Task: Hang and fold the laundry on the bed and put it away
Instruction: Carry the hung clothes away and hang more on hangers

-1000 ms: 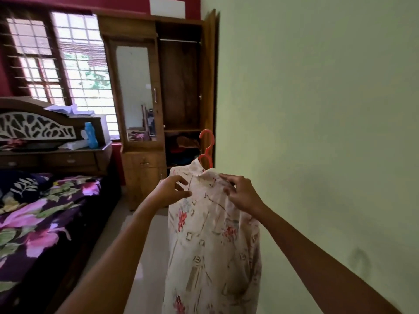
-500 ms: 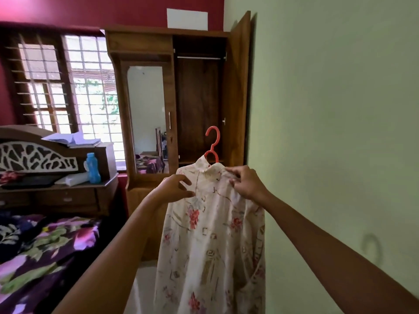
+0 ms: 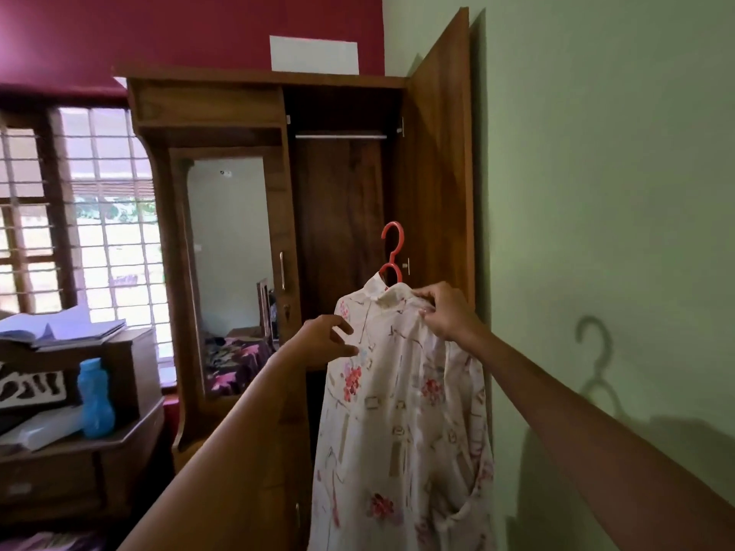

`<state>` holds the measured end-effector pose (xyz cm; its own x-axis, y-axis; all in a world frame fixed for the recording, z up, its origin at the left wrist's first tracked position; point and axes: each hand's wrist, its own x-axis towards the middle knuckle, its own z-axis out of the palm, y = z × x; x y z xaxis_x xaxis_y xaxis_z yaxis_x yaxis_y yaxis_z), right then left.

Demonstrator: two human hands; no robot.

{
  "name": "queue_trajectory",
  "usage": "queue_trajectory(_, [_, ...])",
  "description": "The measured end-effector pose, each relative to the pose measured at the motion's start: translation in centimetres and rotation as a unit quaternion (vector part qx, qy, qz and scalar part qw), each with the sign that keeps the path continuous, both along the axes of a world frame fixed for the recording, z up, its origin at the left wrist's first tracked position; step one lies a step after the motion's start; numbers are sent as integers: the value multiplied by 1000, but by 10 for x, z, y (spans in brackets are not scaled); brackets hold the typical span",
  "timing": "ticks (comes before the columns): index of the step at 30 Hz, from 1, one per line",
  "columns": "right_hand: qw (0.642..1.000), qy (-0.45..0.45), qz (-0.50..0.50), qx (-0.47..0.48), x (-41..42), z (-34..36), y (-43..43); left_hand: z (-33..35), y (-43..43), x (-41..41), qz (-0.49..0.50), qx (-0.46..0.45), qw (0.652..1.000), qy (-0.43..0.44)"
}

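A cream garment with red flowers (image 3: 397,423) hangs on an orange hanger (image 3: 393,248), whose hook sticks up above the collar. My left hand (image 3: 324,342) pinches the garment's left shoulder. My right hand (image 3: 447,310) grips the right shoulder near the collar. I hold it up in front of the open wooden wardrobe (image 3: 338,216). A metal rail (image 3: 340,136) runs across the top of the wardrobe's open compartment, well above the hanger hook. No clothes show on the rail.
The wardrobe door (image 3: 441,153) stands open against the green wall (image 3: 596,192). A mirror panel (image 3: 230,264) fills the wardrobe's left half. At the left stands a wooden headboard shelf (image 3: 79,447) with a blue bottle (image 3: 94,397) and papers (image 3: 59,332). A barred window (image 3: 79,216) lies behind.
I have come closer to the wardrobe and the view has tilted up, so the bed has dropped out of sight. Both hands keep the same hold and have lifted the garment higher.
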<state>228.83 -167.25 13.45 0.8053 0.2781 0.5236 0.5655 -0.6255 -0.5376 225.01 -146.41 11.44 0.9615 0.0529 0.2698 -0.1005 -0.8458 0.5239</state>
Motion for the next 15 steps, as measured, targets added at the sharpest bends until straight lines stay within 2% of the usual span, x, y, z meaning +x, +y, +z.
queue_trajectory(5, [999,-27,-46,-7,114,51,34,52,36,127,-27,35,999,-24])
queue_trajectory(8, [995,-69,-75,-15,172,82,52,77,57,191,-38,19,997,-58])
queue_trajectory(15, [976,-132,-161,-59,290,150,89,112,112,336,-47,20,997,-61])
